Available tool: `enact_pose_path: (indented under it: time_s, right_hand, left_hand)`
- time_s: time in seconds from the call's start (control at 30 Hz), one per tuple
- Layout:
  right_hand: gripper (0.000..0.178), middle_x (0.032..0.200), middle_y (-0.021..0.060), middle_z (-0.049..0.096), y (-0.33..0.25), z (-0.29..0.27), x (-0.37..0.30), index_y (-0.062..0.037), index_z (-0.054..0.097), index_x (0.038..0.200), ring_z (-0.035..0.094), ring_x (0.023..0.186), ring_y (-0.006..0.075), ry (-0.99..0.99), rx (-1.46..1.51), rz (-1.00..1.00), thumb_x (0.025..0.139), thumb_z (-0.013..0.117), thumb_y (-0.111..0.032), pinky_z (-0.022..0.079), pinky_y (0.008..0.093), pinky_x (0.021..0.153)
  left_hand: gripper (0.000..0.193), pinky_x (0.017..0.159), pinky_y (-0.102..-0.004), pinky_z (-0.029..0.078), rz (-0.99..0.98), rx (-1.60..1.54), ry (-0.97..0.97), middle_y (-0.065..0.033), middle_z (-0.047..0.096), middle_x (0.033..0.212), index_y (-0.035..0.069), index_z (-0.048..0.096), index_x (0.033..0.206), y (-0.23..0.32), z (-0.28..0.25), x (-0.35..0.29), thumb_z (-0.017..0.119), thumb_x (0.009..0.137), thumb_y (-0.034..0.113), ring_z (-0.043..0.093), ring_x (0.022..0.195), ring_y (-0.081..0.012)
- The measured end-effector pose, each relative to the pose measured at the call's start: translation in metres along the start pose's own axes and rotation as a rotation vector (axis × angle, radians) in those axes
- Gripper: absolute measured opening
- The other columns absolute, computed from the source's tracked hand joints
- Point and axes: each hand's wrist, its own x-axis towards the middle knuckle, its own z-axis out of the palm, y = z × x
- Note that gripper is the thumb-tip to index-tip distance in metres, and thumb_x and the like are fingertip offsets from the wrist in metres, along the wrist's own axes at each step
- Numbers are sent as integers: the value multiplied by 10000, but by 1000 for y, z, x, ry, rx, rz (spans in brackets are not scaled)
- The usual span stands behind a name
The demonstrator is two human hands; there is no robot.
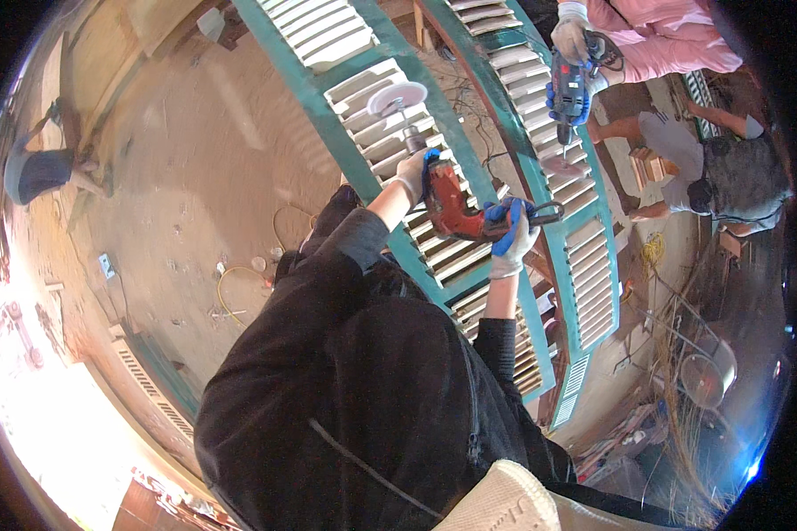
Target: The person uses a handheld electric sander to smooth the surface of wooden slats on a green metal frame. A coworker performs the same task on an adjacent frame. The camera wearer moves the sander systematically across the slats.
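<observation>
Head view: both hands (413,174) (513,232) grip a drill (452,202) over slats (354,93) in a frame (323,133).

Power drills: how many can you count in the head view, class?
2: a red drill in the person's left hand and right hand; a dark drill, upper right, held by a co-worker in pink. More may be hidden.

The left arm, clothed in a long black fabric sleeve (303,281), is stretched forward and slightly rightward, a strip of bare forearm (390,209) left exposed above the wrist. The white-and-blue gloved left hand (413,174) is held farther forward, its fingers curled. The right forearm (502,299) is pointed straight ahead, bared above a ribbed black cuff (496,343); the white-and-blue gloved right hand (512,234) is likewise closed in a grip.
</observation>
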Motion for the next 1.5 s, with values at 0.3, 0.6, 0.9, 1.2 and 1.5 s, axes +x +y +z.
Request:
enact_pose_path:
  time_s: [0.3, 0.6, 0.9, 1.2, 1.5]
  right_hand:
    - [61, 702, 87, 594, -37, 24, 6, 34, 581, 796, 575, 534, 189, -49, -61, 73, 814, 545, -13, 493, 319, 505]
    - [118, 663, 79, 594, -28, -11, -11, 12, 573, 765, 577, 517, 155, 25, -111, 108, 827, 574, -88, 481, 290, 488]
    - [92, 694, 57, 551, -16, -5, -26, -12, 535, 794, 571, 554, 162, 185, -11, 12, 867, 521, -66, 521, 327, 573]
    - [108, 683, 93, 590, -30, -4, -13, 1, 543, 790, 590, 523, 193, 66, -209, 120, 865, 526, -75, 500, 317, 512]
    - [118, 635, 38, 589, -19, 10, -12, -22, 576, 801, 545, 521, 108, 16, -210, 140, 812, 608, -135, 451, 262, 482]
  left_hand:
    - [450, 744, -404, 496, -65, 0, -490, -133, 644, 810, 17, 616, 864, 7, -18, 20, 371, 865, 394, 616, 770, -286]
    - [469, 760, -405, 486, -230, 112, -624, -129, 645, 877, 34, 629, 900, -27, -30, 9, 364, 848, 417, 608, 816, -281]
    - [311, 748, -392, 478, -112, 178, -510, -69, 638, 841, 92, 619, 863, -4, 1, 31, 498, 830, 377, 602, 793, -256]
    - [375, 711, -384, 483, -15, 321, -829, -108, 637, 848, 44, 628, 849, -32, -42, 48, 426, 841, 360, 599, 782, -256]
    - [310, 649, -425, 520, 90, 413, -824, -112, 652, 815, 53, 639, 852, 3, -46, 6, 448, 807, 292, 630, 709, -256]
